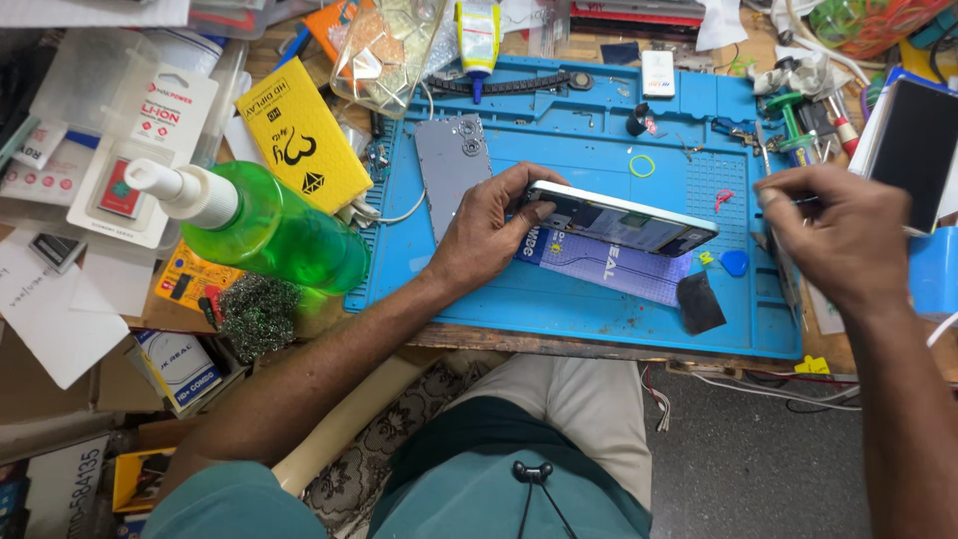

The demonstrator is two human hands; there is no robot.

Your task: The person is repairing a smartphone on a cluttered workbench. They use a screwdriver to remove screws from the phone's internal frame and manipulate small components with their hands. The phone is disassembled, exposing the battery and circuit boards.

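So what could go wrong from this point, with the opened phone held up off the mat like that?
1. The left hand grips only one end of the opened, light-framed smartphone, tilted above the blue silicone repair mat; it could slip and drop.
2. The right hand pinches a thin dark tool near the mat's edge; a slip might scratch the exposed inside.
3. The green plastic liquid bottle lies on its side beside the mat and could leak.

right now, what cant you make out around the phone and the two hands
- Head view: what the right hand pinches; its fingers cover it.
- Underside of the phone in the left hand: turned away.
- Small parts on the blue mat: too small to tell.
- Dark box: cut off by the right edge.
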